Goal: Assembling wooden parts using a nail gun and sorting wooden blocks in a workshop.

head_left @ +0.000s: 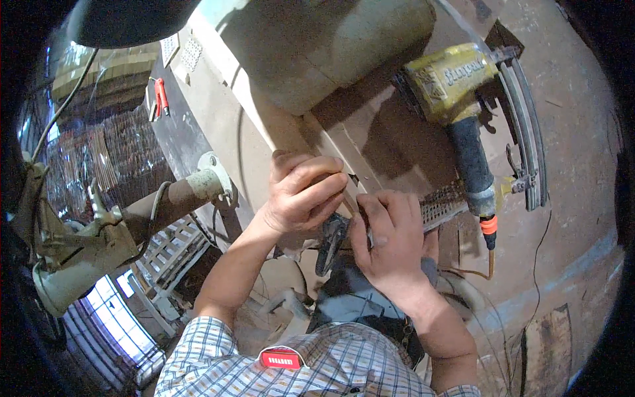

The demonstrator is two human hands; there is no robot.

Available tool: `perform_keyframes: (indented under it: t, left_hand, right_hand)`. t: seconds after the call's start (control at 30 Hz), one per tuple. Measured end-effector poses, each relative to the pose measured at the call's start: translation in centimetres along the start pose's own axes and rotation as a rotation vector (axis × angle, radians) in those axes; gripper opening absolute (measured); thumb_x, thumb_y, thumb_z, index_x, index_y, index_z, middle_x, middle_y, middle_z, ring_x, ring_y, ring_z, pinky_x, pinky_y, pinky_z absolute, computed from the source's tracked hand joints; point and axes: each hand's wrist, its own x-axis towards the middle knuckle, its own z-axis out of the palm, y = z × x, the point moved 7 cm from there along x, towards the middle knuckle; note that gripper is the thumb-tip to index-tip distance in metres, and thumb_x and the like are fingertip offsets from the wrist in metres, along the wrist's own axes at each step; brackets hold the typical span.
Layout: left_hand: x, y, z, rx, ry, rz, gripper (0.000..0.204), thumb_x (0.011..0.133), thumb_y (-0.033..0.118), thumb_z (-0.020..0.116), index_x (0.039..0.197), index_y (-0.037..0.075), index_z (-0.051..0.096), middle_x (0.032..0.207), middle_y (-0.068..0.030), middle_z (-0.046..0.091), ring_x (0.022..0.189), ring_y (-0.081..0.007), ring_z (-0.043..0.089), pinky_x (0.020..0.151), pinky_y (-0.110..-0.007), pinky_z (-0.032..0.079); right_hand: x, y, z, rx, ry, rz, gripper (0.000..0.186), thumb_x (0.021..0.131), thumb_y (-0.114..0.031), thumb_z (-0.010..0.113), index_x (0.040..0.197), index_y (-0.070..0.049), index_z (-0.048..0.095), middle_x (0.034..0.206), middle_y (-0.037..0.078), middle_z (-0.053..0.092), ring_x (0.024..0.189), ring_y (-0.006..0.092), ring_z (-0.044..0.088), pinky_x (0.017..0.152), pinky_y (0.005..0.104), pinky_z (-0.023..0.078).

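My left hand point(307, 188) is closed, its fingers curled at the near end of a long pale strip point(248, 92), apparently wood, which runs up and away to the left. Close beside it, my right hand point(390, 235) is also closed, thumb and fingertips pressed together over the bench edge. A narrow brown sliver shows between the two hands; what the right fingertips hold is hidden. Beyond the hands a second pale strip point(340, 149) lies along the worktop. Below the left hand hangs a black tool-like part point(331, 241), partly covered.
A yellow air nailer point(450, 83) with a black grip and orange hose fitting lies to the right. At the back stands a large greenish rounded body point(331, 53). A red-handled tool point(161, 97) is far left, above a metal pipe arm point(159, 205). A perforated strip point(443, 204) sits beside my right hand.
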Motion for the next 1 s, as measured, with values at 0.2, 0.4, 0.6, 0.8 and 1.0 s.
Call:
perform_keyframes:
  t: [0.2,0.4,0.6,0.8,1.0]
  left_hand:
    - [0.4,0.0,-0.1,-0.076,-0.006,-0.028,0.03,0.076,0.013,0.084,0.105,0.009,0.076,0.111,-0.0088,0.071,0.097,-0.0272,0.067,0.09,-0.039,0.05]
    - [0.8,-0.3,-0.3,-0.117,-0.014,-0.032,0.029,0.077,0.014,0.084,0.104,0.008,0.076,0.107,-0.0084,0.072,0.098,-0.0243,0.069,0.092,-0.039,0.047]
    - [0.9,-0.4,-0.2,-0.093,-0.02,-0.036,0.029,0.077,0.015,0.084,0.104,0.009,0.076,0.108,-0.0084,0.072,0.098,-0.0235,0.069,0.095,-0.038,0.044]
    - [0.8,-0.2,-0.1,-0.098,-0.01,-0.034,0.031,0.076,0.015,0.085,0.105,0.01,0.076,0.109,-0.008,0.072,0.098,-0.024,0.069,0.092,-0.039,0.047]
    - [1.0,0.0,0.0,-0.09,-0.006,0.008,0.032,0.076,0.015,0.084,0.106,0.009,0.075,0.109,-0.0078,0.071,0.096,-0.0247,0.068,0.091,-0.039,0.048]
  right_hand:
    - [-0.2,0.1,0.0,0.046,-0.032,0.026,0.032,0.087,-0.006,0.07,0.118,-0.003,0.063,0.104,0.017,0.058,0.093,0.0365,0.056,0.081,0.0458,0.046]
    - [-0.4,0.3,0.2,0.024,-0.036,0.065,0.032,0.087,-0.006,0.071,0.118,-0.003,0.065,0.104,0.015,0.059,0.095,0.0353,0.056,0.083,0.0444,0.047]
    - [-1.5,0.7,-0.8,0.067,-0.004,0.021,0.031,0.084,-0.01,0.076,0.115,-0.006,0.069,0.106,0.012,0.062,0.094,0.0331,0.059,0.08,0.0414,0.049]
    - [-1.4,0.7,-0.7,-0.015,0.028,0.061,0.028,0.084,-0.013,0.078,0.11,-0.008,0.07,0.099,0.011,0.062,0.09,0.0318,0.058,0.075,0.0416,0.048]
    - [-0.9,0.3,-0.6,-0.057,0.026,0.041,0.023,0.087,-0.014,0.076,0.107,-0.006,0.072,0.096,0.011,0.061,0.089,0.0314,0.057,0.073,0.0409,0.047]
